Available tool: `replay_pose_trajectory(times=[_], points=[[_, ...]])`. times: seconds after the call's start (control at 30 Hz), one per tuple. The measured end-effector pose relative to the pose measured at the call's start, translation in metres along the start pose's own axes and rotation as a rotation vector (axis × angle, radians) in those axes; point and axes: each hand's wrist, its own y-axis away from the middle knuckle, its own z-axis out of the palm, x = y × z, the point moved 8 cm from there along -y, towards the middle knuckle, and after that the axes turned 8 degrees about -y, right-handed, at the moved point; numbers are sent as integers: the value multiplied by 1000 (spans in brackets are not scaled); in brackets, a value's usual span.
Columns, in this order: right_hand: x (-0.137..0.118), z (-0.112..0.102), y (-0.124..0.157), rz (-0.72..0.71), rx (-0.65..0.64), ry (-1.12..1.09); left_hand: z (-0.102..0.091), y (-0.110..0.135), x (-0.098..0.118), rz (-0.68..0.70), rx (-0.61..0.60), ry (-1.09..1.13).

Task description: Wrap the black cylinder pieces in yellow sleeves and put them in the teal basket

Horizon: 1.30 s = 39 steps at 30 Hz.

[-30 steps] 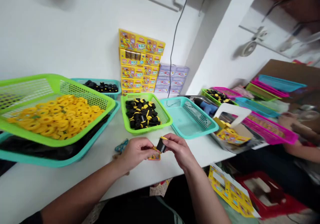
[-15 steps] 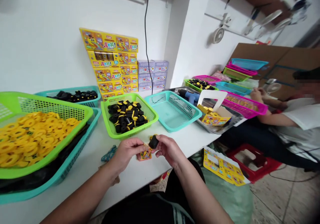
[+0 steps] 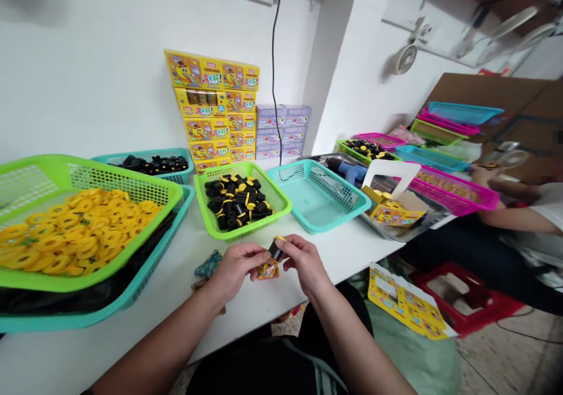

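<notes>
Above the white table, my left hand (image 3: 238,267) pinches a small orange-and-yellow printed packet (image 3: 268,270). Closed around a small black cylinder with a yellow cap (image 3: 275,250), my right hand (image 3: 304,261) holds it tilted against the packet's top. Whether the cylinder's lower end is inside the packet cannot be made out. Just beyond my hands, a green basket (image 3: 203,218) holds many similar black-and-yellow cylinders. A crumpled teal patterned item (image 3: 208,264) lies beside my left wrist, partly hidden.
At left, a green basket (image 3: 169,202) of yellow rings sits over a teal basket (image 3: 132,298). A teal basket (image 3: 314,198) stands behind my right hand. Farther right are an open carton (image 3: 407,217) and a blue glue gun (image 3: 352,172). Another person (image 3: 536,219) sits at right.
My right hand has turned the black cylinder more upright, so its yellow cap faces up, and brought it against the packet. The whole view has shifted slightly.
</notes>
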Motion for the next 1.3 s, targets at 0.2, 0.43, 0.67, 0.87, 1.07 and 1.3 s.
replay_pose_trajectory(times=[0.2,0.43,0.67,0.87,1.07,1.3], points=[[-2,3,0,-87,10,9,4,0,-8,-62,8,140],[-2,2,-4,-175,39,124,6,2,-17,-90,15,189],[0,3,-8,-147,37,134,6,3,-15,-73,55,263],[-3,9,-8,-175,1,148,3,2,-19,-88,80,325],[-1,5,-11,-152,-13,153,10,0,-20,-122,-2,443],[1,3,-14,-142,26,195,10,1,-17,-145,10,447]])
